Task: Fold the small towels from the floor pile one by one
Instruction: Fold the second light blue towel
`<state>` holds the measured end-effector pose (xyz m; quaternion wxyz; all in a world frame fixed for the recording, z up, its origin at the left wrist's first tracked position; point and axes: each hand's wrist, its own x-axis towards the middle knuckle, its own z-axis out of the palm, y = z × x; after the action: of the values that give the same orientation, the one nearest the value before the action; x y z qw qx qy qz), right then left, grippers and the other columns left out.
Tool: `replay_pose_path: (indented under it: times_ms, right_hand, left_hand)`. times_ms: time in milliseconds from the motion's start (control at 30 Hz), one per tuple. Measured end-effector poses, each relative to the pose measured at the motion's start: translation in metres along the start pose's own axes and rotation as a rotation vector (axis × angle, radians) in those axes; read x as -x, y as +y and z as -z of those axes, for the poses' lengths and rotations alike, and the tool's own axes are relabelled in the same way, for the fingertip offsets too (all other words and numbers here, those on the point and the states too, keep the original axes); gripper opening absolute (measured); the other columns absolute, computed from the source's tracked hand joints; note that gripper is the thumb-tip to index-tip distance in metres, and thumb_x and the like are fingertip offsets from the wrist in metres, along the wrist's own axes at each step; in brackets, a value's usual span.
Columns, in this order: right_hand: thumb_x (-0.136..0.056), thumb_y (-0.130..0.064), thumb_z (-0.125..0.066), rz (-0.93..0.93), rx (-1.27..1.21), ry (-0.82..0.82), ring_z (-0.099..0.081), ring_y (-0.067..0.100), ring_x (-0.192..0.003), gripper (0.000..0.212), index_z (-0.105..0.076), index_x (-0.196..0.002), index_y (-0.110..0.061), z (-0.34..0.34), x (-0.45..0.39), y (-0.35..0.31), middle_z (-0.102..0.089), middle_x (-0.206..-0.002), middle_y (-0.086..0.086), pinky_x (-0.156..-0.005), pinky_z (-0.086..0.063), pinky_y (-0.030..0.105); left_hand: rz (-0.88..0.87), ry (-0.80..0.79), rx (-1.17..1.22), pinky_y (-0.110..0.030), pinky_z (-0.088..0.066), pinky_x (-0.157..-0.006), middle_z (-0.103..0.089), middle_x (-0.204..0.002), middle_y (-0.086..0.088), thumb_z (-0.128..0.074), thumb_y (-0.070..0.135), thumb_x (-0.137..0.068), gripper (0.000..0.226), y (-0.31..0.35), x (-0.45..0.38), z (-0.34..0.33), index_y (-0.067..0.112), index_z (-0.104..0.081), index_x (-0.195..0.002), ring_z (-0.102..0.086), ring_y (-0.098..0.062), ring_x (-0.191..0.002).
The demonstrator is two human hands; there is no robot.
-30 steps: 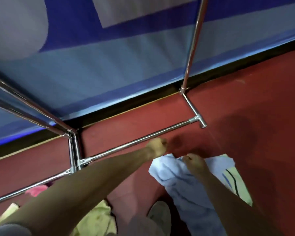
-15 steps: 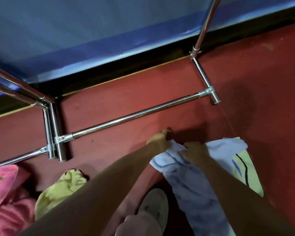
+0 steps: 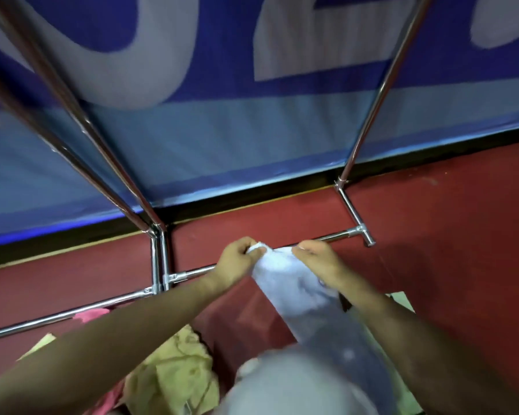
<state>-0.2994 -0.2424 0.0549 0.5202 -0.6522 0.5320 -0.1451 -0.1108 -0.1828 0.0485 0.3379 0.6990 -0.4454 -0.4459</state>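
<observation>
Now my left hand (image 3: 235, 259) and right hand (image 3: 318, 259) each pinch top corner of pale blue cloth towel (image 3: 294, 292); towel lifted off red floor (image 3: 450, 235), long axis hanging toward me; hands level, equally near. Yellow crumpled towel (image 3: 177, 369) lies lower left.

Two hands (image 3: 237, 260) (image 3: 318, 259), four towels (image 3: 285, 274) (image 3: 177, 372) (image 3: 92, 315) (image 3: 402, 299) (one pale blue, yellow, pink, green).

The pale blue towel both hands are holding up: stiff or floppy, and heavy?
Probably floppy: the towel hangs limp below the left hand and right hand. Likely light, since pinches at its top edge carry it. Probably not slippery, as the grips look secure.
</observation>
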Motion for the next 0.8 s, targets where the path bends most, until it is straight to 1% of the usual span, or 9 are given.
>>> replay_pose_path:
  times_ms: [33, 100, 133, 200, 300, 433, 533, 667, 800]
  right_hand:
    - [-0.092, -0.01, -0.056, 0.022, -0.037, -0.047, -0.041, -0.002, -0.047, 0.023, -0.056, -0.07, -0.006, -0.001, 0.008, -0.029, -0.043, -0.058, -0.004, -0.049, -0.034, 0.016]
    - [-0.09, -0.016, -0.057, 0.074, -0.019, -0.137, -0.045, 0.003, -0.057, 0.019, -0.062, -0.072, -0.012, -0.003, 0.024, -0.08, -0.05, -0.062, -0.004, -0.055, -0.036, 0.021]
    - [-0.089, -0.016, -0.057, 0.116, 0.038, -0.16, -0.045, 0.006, -0.064, 0.017, -0.064, -0.074, -0.011, -0.005, 0.031, -0.103, -0.052, -0.066, -0.002, -0.06, -0.036, 0.024]
    - [-0.091, -0.011, -0.056, 0.2, 0.123, -0.162, -0.043, 0.006, -0.064, 0.016, -0.064, -0.079, -0.004, -0.01, 0.047, -0.146, -0.051, -0.068, -0.001, -0.061, -0.034, 0.022]
    - [-0.092, -0.01, -0.055, 0.32, 0.18, -0.088, -0.04, 0.005, -0.061, 0.016, -0.062, -0.078, -0.006, -0.02, 0.078, -0.202, -0.051, -0.07, 0.002, -0.056, -0.032, 0.016]
    - [-0.093, -0.01, -0.052, 0.46, 0.115, 0.096, -0.041, 0.007, -0.064, 0.018, -0.059, -0.076, -0.009, -0.039, 0.123, -0.259, -0.048, -0.067, -0.003, -0.059, -0.033, 0.01]
    - [-0.093, -0.01, -0.052, 0.493, 0.043, 0.105, -0.04, 0.002, -0.062, 0.017, -0.056, -0.076, -0.013, -0.06, 0.153, -0.275, -0.045, -0.065, -0.01, -0.059, -0.033, 0.011]
    - [-0.092, -0.009, -0.053, 0.504, 0.057, 0.051, -0.041, 0.007, -0.068, 0.021, -0.055, -0.072, -0.011, -0.102, 0.177, -0.254, -0.047, -0.069, -0.003, -0.063, -0.033, 0.016]
    - [-0.093, -0.008, -0.054, 0.584, 0.122, 0.013, -0.048, -0.004, -0.065, 0.023, -0.056, -0.074, -0.019, -0.125, 0.193, -0.244, -0.054, -0.068, -0.013, -0.068, -0.036, 0.014]
  left_hand:
    - [-0.005, 0.037, 0.016, -0.013, -0.037, -0.053, -0.05, -0.065, 0.007, -0.061, 0.01, -0.093, 0.029, 0.013, 0.016, 0.02, 0.017, -0.051, -0.067, -0.043, 0.004, -0.054]
    - [-0.012, 0.098, 0.047, -0.013, -0.038, -0.053, -0.052, -0.067, 0.004, -0.06, 0.014, -0.094, 0.023, 0.036, 0.047, 0.06, 0.011, -0.052, -0.072, -0.044, -0.004, -0.061]
    - [-0.028, 0.124, 0.056, -0.015, -0.038, -0.055, -0.052, -0.069, 0.004, -0.06, 0.015, -0.094, 0.021, 0.046, 0.064, 0.078, 0.01, -0.053, -0.075, -0.044, -0.007, -0.064]
    - [-0.08, 0.177, 0.049, -0.019, -0.039, -0.061, -0.053, -0.07, 0.005, -0.061, 0.017, -0.093, 0.02, 0.062, 0.097, 0.112, 0.009, -0.054, -0.076, -0.045, -0.009, -0.067]
    - [-0.173, 0.283, -0.004, -0.013, -0.034, -0.054, -0.048, -0.065, 0.01, -0.06, 0.021, -0.093, 0.024, 0.086, 0.146, 0.156, 0.014, -0.052, -0.072, -0.041, -0.004, -0.062]
    - [-0.254, 0.429, 0.057, -0.014, -0.032, -0.052, -0.043, -0.065, 0.008, -0.058, 0.021, -0.094, 0.025, 0.102, 0.201, 0.204, 0.016, -0.049, -0.071, -0.037, -0.001, -0.057]
    - [-0.198, 0.468, 0.157, -0.022, -0.035, -0.059, -0.049, -0.069, 0.006, -0.056, 0.022, -0.095, 0.022, 0.083, 0.229, 0.222, 0.011, -0.056, -0.076, -0.042, -0.009, -0.066]
    - [-0.066, 0.532, 0.358, -0.026, -0.039, -0.066, -0.058, -0.085, -0.003, -0.05, 0.02, -0.096, 0.019, 0.064, 0.247, 0.211, 0.006, -0.063, -0.093, -0.049, -0.015, -0.077]
    - [-0.017, 0.56, 0.332, -0.031, -0.038, -0.073, -0.056, -0.086, -0.003, -0.044, 0.019, -0.097, 0.018, 0.059, 0.248, 0.203, 0.01, -0.058, -0.089, -0.048, -0.017, -0.083]
